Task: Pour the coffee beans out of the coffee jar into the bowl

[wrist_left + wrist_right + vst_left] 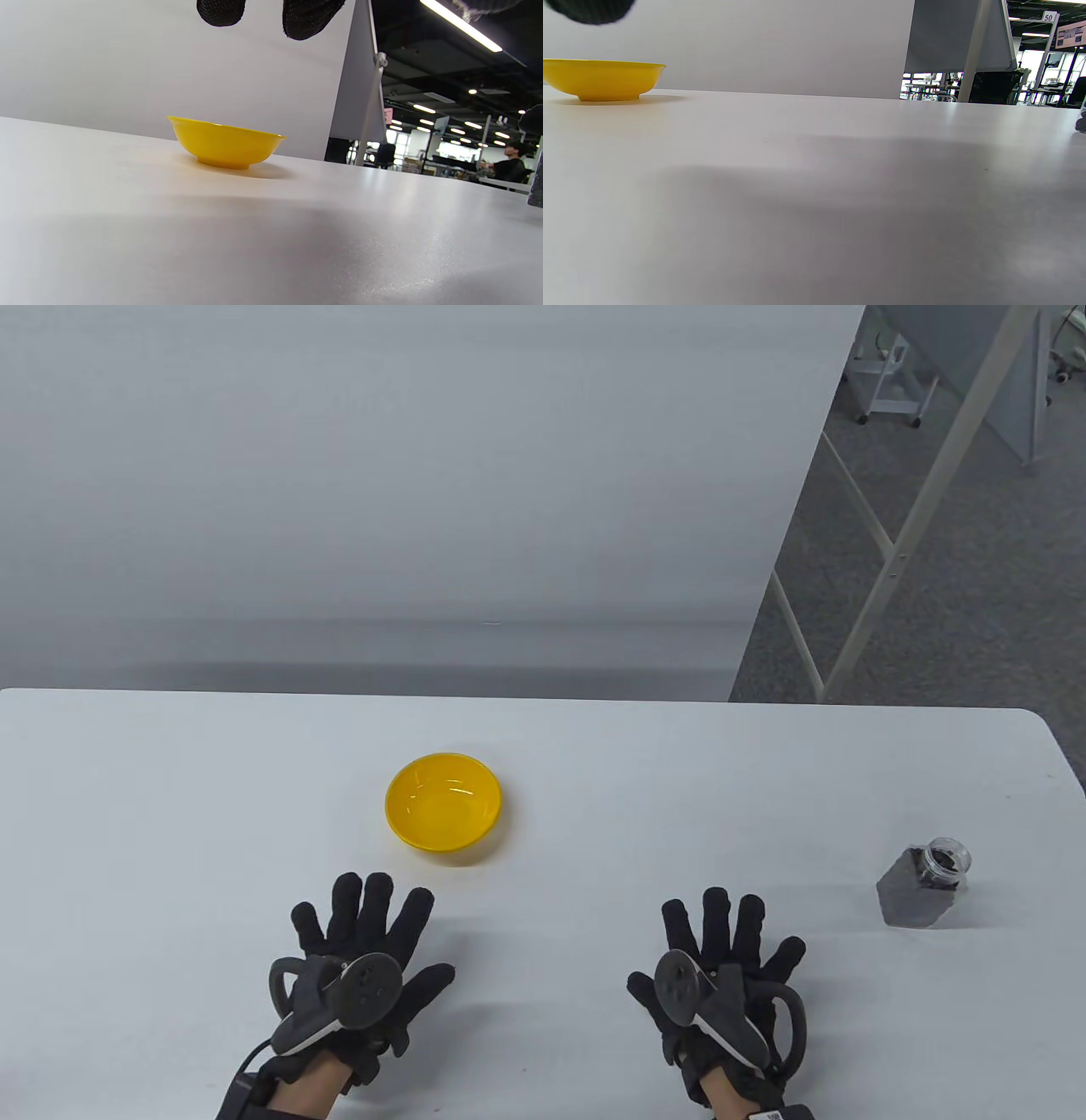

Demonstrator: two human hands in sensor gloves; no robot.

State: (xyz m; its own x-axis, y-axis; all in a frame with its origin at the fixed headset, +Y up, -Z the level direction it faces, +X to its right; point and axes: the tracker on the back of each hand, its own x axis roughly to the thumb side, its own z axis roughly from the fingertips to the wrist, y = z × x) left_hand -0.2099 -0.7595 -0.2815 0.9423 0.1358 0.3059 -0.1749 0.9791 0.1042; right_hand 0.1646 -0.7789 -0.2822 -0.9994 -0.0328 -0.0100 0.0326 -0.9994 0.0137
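A yellow bowl (444,802) stands empty on the white table, left of centre; it also shows in the left wrist view (225,143) and at the left of the right wrist view (602,79). A glass coffee jar (925,886) with dark beans inside stands open at the table's right side. My left hand (365,937) lies flat with fingers spread, just in front of the bowl, holding nothing. My right hand (730,946) lies flat with fingers spread, to the left of the jar, holding nothing. In the left wrist view two fingertips (312,17) hang at the top edge.
The white table (594,780) ends at a rounded right edge near the jar. A white partition wall stands behind the table. A metal frame (899,534) and grey floor lie beyond the right rear corner.
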